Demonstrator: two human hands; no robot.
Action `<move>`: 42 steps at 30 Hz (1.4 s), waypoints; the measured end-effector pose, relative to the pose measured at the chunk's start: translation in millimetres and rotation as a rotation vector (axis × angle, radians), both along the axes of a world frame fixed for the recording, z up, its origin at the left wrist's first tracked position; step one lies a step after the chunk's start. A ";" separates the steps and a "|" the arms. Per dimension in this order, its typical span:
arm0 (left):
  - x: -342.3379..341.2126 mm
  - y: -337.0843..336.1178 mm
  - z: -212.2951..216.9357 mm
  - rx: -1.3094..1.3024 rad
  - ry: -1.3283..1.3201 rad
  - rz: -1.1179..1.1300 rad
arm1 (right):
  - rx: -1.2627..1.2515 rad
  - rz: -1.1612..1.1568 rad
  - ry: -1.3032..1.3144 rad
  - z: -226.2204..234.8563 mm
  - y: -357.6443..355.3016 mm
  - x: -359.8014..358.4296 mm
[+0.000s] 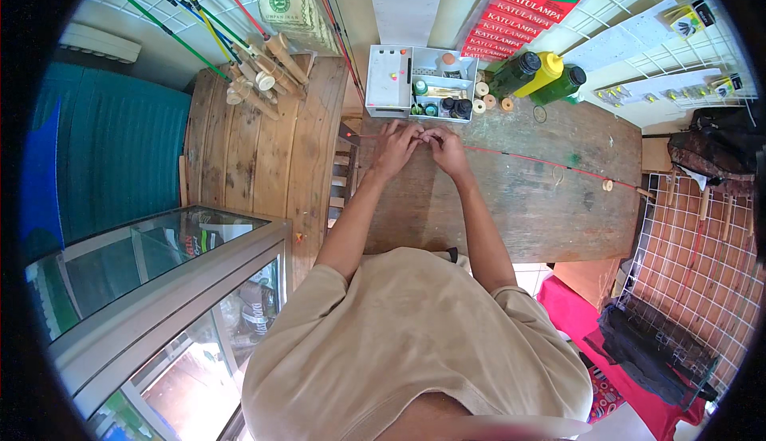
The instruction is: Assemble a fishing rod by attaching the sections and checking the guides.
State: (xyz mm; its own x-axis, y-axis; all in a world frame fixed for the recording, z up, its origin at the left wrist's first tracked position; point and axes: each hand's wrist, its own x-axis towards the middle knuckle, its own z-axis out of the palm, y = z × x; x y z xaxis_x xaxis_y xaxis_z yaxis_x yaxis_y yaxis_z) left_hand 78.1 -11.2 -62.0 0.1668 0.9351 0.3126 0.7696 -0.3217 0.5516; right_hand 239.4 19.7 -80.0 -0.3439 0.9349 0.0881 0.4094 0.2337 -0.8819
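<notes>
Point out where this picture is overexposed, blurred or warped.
Head view: a patch in the glass cabinet at lower left is washed out white; head view: a pale shape at the bottom edge is out of focus; head view: the wire grid curves near the black right rim; head view: detail between the fingers is too small to read.

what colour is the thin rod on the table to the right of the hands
The thin rod is red, best seen in the head view.

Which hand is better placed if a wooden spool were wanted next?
Probably the right hand: it is nearer the wooden spools, right of the white box. The left hand is farther left; both hold the red rod.
</notes>
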 end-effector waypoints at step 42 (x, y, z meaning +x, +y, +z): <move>-2.3 8.7 -11.3 -0.100 -0.336 -0.015 | -0.087 -0.188 0.231 -13.9 -6.1 -1.7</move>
